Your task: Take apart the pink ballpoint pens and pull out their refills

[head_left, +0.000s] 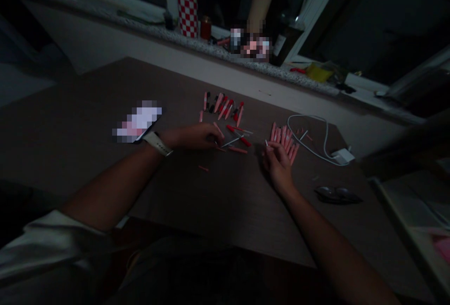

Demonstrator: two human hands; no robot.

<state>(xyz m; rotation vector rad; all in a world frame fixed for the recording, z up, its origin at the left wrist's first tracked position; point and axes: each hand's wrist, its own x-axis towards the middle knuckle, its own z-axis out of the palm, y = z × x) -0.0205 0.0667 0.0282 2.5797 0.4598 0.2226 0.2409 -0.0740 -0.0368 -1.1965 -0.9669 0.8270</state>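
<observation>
Left hand (pixel 191 137), in a white-strapped watch (pixel 157 143), curls beside scattered pink plastic tubes (pixel 222 107) on a dark bench (pixel 87 108), its grip over one tube's end, unclear whether clenched. Right hand (pixel 277 166) rests against a bunched row of pink tubes (pixel 283 140); its grip is curled, and what it holds, if anything, cannot be made out. A pixelated phone (pixel 138 121) lies nearby.

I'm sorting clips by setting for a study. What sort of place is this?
Probably a room in a home, not a workshop: a plain dark table, a speckled stone sill crowded with household bottles, and a white phone charger.
</observation>
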